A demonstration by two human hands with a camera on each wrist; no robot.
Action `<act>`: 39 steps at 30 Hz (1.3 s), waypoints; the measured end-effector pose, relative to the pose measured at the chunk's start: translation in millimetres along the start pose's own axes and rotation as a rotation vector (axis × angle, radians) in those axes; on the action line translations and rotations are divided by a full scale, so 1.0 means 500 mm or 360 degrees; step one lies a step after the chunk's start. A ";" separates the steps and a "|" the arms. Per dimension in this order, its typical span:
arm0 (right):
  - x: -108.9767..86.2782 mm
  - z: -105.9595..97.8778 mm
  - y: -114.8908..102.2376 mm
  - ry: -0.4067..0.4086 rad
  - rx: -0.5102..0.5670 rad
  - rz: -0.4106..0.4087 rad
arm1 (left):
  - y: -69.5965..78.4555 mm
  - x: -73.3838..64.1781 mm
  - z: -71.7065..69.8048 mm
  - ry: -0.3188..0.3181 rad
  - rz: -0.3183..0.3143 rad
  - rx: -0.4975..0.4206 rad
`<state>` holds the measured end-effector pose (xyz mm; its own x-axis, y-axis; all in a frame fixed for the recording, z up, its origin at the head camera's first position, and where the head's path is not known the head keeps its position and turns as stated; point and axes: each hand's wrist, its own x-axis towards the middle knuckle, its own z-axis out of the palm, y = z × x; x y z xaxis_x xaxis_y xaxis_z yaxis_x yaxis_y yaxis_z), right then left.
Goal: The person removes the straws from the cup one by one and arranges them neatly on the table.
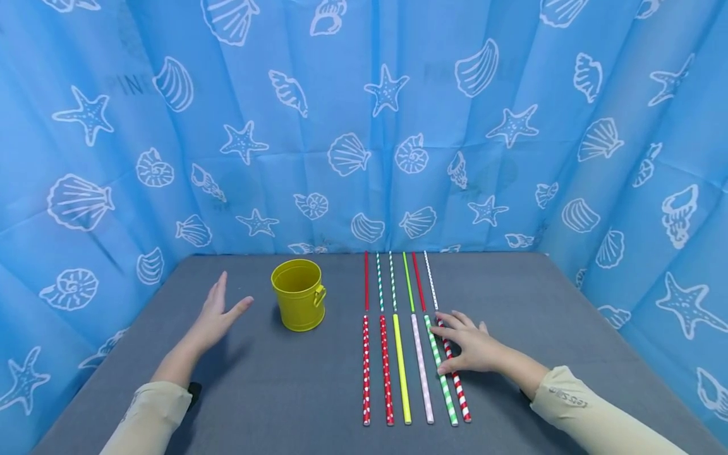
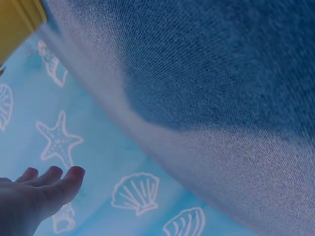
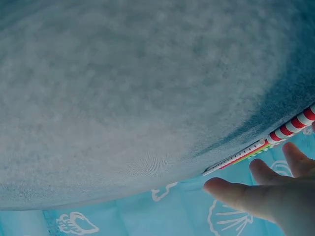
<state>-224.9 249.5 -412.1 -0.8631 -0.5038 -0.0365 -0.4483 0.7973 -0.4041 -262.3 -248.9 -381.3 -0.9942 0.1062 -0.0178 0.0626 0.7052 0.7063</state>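
Note:
My right hand (image 1: 474, 347) hovers over the right end of the front row of paper straws, fingers spread and thumb near the green-and-white striped straw (image 1: 447, 395). The red-and-white striped straw (image 1: 461, 398) passes partly hidden beneath that hand. In the right wrist view, the extended fingers (image 3: 241, 191) overlap the curtain beside the red-striped straw (image 3: 290, 127). Off to the left, my left hand (image 1: 213, 316) is held up with fingers extended and thumb apart, holding nothing. A yellow metal bucket (image 1: 298, 306) with a side handle stands just right of it.
Further left in the front row lie a pink straw (image 1: 422, 373), a yellow straw (image 1: 401, 373) and two red dotted straws (image 1: 387, 373). Behind them runs a row of several straws, including a bright green one (image 1: 408, 281). A blue shell-print curtain (image 1: 352, 114) borders the grey table (image 1: 273, 398).

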 end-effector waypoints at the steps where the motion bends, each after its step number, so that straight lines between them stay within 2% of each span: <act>1: 0.000 0.000 0.000 -0.0009 0.0000 -0.0007 | 0.001 0.000 0.001 -0.0003 -0.0001 0.0000; 8: -0.003 -0.003 0.001 -0.0089 0.0006 -0.0002 | 0.007 0.001 0.008 -0.0036 -0.0025 -0.0001; 16: 0.001 0.007 -0.009 0.0035 -0.0074 -0.0001 | 0.011 0.001 0.009 -0.0035 -0.0012 -0.0012; 39: 0.000 -0.003 -0.006 0.0055 -0.0059 0.0030 | 0.009 -0.006 0.003 -0.0069 -0.0053 -0.0008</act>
